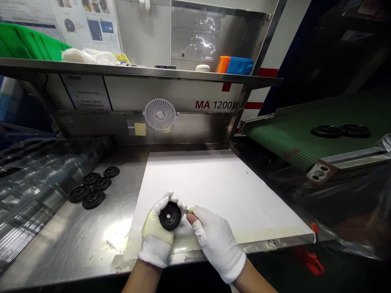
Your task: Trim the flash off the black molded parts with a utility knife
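A round black plastic wheel-like part with a small light hole at its centre rests in my gloved left hand, whose fingers are wrapped round its edge. My right hand, in a white glove with the thumb tip bare, pinches a thin knife-like tool. Its narrow tip meets the right rim of the black part; the handle is mostly hidden in my fist. Both hands are above the near edge of a white sheet on the metal bench.
Several black round parts lie on the bench at left, beside clear plastic trays. A green conveyor at right carries two black parts. A small fan is under the metal shelf. Red-handled scissors hang below the bench edge.
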`<action>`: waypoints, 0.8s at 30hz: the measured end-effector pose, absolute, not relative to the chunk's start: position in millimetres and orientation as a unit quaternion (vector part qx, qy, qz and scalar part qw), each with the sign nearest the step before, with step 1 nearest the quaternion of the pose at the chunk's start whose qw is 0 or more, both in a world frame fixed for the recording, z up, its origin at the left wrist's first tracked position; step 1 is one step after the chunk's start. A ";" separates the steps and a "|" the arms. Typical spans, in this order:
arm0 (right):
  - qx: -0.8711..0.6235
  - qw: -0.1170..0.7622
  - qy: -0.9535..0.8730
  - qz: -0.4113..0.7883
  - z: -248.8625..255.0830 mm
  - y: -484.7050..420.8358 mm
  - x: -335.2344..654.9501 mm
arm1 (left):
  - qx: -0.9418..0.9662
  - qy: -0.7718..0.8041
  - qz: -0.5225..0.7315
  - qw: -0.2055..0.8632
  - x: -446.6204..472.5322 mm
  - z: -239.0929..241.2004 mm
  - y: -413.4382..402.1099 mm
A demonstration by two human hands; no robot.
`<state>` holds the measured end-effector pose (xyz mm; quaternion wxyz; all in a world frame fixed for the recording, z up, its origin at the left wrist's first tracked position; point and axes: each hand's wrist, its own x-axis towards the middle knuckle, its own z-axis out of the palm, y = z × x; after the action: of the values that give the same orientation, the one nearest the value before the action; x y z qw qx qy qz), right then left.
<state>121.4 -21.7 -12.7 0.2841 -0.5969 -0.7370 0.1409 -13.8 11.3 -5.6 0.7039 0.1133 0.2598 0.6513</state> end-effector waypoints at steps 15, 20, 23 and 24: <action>-0.603 0.325 -0.723 0.088 -37.4 -32.0 93.3 | 0.030 0.211 0.696 0.686 1.9 -5.1 19.8; -0.601 0.323 -0.721 0.121 -38.2 -31.5 97.0 | 0.129 0.280 0.673 0.672 -2.9 -2.8 11.9; -0.602 0.319 -0.719 0.135 -36.8 -26.6 105.1 | 0.161 0.296 0.648 0.684 -8.8 -4.7 8.5; -0.607 0.313 -0.719 0.130 -36.7 -25.1 106.8 | 0.164 0.286 0.653 0.682 -9.7 -6.3 9.1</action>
<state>106.8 -25.1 -36.7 0.3132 -0.6067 -0.7189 0.1302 -9.7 9.1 -6.3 0.6820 0.1639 0.2861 0.6529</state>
